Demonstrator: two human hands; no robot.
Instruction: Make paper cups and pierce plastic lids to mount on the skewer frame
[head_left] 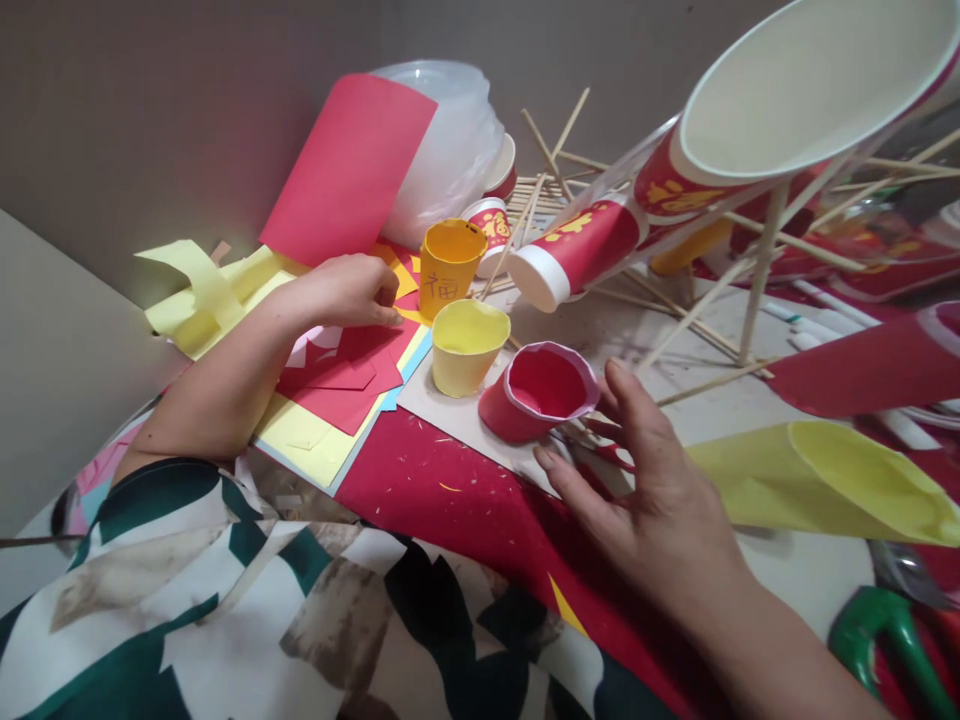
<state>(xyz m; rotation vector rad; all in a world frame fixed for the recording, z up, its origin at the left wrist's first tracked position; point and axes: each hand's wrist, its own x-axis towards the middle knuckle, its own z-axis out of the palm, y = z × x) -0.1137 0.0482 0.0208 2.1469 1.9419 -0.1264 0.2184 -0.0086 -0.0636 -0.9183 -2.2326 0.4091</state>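
My left hand (349, 290) rests on a pile of red and yellow paper sheets (334, 385), its fingers curled and pinching at the paper's edge. My right hand (645, 480) hovers with fingers spread over the red tablecloth (450, 490), its fingertips close to a red paper cup (536, 390) lying on its side and something red with thin handles beneath the fingers. A pale yellow paper cup (465, 345) and an orange paper cup (448, 265) with red characters stand upright between the two hands.
A red sheet (349, 165) leans on stacked clear plastic containers (450, 150). Printed red-and-white paper cups (581, 245) on wooden sticks (757, 260) form a frame at right. A yellow paper cone (825, 480) and green-handled scissors (889, 630) lie near the right edge.
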